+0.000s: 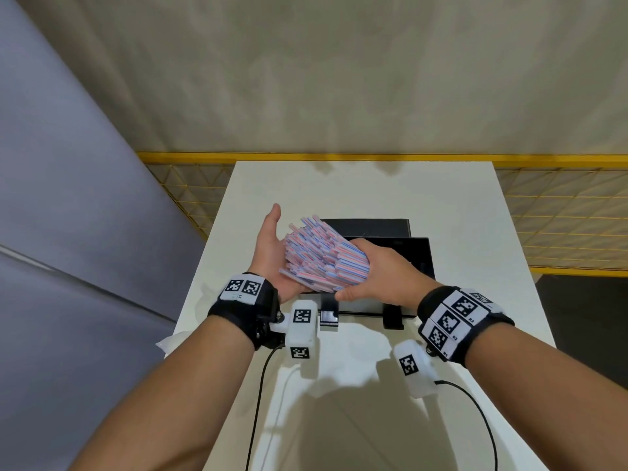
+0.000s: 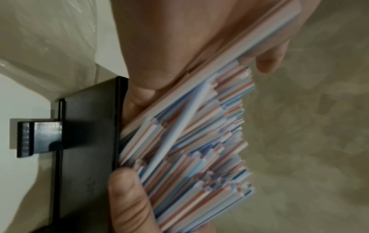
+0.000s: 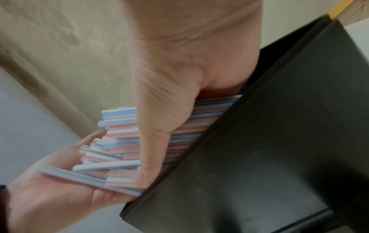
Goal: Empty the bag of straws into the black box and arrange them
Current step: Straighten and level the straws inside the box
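Keep right hand (image 1: pixel 373 270) clamped on straws (image 1: pixel 323 256), left hand (image 1: pixel 272 253) flat against ends at 9 o'clock; tap level, then lower into black box (image 1: pixel 421 256)

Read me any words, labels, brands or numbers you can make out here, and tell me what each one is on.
No readable text.
Wristbands: black-and-white square code patterns; tiny marks beside them too small to read.
White camera housings: same kind of code squares, no words.
Black box: no label visible.
Straws: red, blue and white stripes, no print.
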Demonstrator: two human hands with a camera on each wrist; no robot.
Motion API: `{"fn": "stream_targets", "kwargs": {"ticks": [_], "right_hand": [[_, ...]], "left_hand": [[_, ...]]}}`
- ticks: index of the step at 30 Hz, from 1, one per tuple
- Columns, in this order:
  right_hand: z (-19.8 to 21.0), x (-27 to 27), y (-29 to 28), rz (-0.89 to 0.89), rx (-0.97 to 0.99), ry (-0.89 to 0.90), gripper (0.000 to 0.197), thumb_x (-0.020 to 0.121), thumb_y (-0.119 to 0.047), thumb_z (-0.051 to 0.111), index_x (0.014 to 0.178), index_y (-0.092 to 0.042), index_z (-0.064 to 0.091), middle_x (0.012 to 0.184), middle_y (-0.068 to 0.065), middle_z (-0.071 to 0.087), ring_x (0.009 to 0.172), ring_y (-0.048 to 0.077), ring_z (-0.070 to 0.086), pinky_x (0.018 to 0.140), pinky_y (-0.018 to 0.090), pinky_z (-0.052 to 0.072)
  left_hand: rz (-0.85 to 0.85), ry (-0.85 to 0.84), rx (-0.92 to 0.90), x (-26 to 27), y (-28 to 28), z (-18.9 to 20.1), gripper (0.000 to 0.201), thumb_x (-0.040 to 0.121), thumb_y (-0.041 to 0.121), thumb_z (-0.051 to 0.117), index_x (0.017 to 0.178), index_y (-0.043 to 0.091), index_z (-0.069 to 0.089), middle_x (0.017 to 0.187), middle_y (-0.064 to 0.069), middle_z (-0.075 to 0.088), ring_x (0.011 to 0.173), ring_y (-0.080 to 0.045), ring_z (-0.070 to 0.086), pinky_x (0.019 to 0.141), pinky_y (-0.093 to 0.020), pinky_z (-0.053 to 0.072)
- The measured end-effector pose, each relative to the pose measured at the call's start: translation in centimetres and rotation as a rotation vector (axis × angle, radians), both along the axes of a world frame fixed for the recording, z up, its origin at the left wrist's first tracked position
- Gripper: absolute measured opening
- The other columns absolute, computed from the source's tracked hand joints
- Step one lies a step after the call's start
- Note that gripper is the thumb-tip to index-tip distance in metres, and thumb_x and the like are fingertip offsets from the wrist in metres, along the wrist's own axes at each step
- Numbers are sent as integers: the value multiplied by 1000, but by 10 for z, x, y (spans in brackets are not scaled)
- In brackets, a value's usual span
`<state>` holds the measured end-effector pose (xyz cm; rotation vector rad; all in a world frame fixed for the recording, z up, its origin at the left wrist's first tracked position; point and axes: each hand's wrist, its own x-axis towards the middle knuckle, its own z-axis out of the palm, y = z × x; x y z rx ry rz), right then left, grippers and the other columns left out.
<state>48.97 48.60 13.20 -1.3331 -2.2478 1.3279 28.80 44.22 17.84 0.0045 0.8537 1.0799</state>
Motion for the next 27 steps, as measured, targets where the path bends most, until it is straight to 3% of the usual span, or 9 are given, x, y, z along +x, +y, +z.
{"fn": "stream_targets", "kwargs": {"ticks": [6,9,13,16,19,20,22,24,27], "right_hand": [[17,2,13,-16,68,-14,72,56,-54,93,116,-34,58,104,-12,72,94,9,69,89,37,58],[12,6,14,53,42,-123,69,58,-55,92,114,-30,59,103,-9,71,93,11,69,87,40,59],[2,9,10,41,-15,-117,73,61,-55,92,121,-33,57,108,-14,69,97,6,67,92,36,58],[2,10,8,34,-26,-65,80,60,-57,92,127,-35,54,110,-16,68,99,3,66,92,33,57],[-4,11,4,16,-22,-51,82,57,-58,93,126,-36,55,110,-15,69,100,3,67,94,34,57],[-6,11,3,3,-27,-48,80,57,-59,93,124,-36,56,109,-15,70,99,3,67,94,35,57],[-9,12,1,-17,-27,-54,72,55,-62,93,114,-35,60,104,-14,72,95,4,68,91,36,58],[-11,13,0,-30,-25,-54,68,54,-64,92,107,-33,62,99,-12,72,91,5,69,89,38,58],[-12,12,-1,-11,10,-55,75,54,-66,91,114,-34,60,104,-14,70,94,4,67,90,36,57]], "left_hand": [[-41,-92,63,-5,5,-2,107,80,85,46,147,2,47,146,-32,51,137,-49,48,118,-61,29],[-77,16,1,-5,5,-12,98,86,81,43,143,2,52,140,-31,57,131,-46,54,111,-58,38],[-114,298,-56,-5,11,-21,75,98,67,40,134,5,61,132,-26,65,122,-40,63,106,-50,46],[-74,566,-6,-6,17,-24,51,103,46,48,122,3,67,122,-23,71,112,-36,70,104,-51,51],[-49,903,68,-13,19,-23,23,97,23,62,94,3,72,96,-21,75,86,-30,71,82,-42,56],[-62,1012,90,-16,19,-23,21,94,20,64,87,2,73,86,-18,73,78,-27,68,75,-38,53],[-97,1202,130,-25,17,-24,27,93,20,65,80,-2,75,74,-12,69,67,-23,60,70,-34,49],[-134,1309,184,-34,14,-23,28,92,25,66,78,4,78,71,-6,70,64,-22,59,71,-36,51],[-124,1352,244,-44,5,-16,23,93,28,64,81,15,78,83,-7,77,70,-20,65,74,-38,56]]}}
